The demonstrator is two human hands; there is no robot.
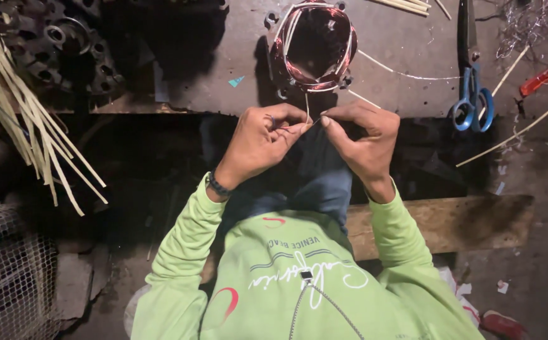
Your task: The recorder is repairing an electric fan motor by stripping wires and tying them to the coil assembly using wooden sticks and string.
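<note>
Far left: bundle of pale strips (28, 119) fanning down off the tabletop (223, 82) edge; wire mesh (10, 283) below, bottom-left corner.
Top left: dark metal part (60, 44) w/ round holes, on the tabletop, mostly in shadow.
Left hand (258, 141): fingers (290, 129) pinched shut on a thin wire (307, 107), just below the tabletop edge; dark band at the wrist, lime-green sleeve.
Wire: runs from the pinch up to the stator (315, 47); both hands meet on it, fingertips touching or nearly so.
Stator: round, copper-wound coil w/ pale strips tucked around the windings, on the tabletop directly above the hands, near the edge.
Right hand (362, 141): fingers (325, 121) closed on the same wire, thumb and forefinger tip to tip against the left hand's.
Below hands: blue-jeaned lap, lime-green sweatshirt w/ white script; wooden plank (450, 223) under the right forearm.
Right of stator: loose pale strips and thin wire strands across the tabletop.
Scissors (471, 88): blue handles, blades pointing away, lying flat, well apart from the hands.
Far right: red-handled screwdriver (543, 77), near the scissors; a tangle of fine wire scrap above it.
</note>
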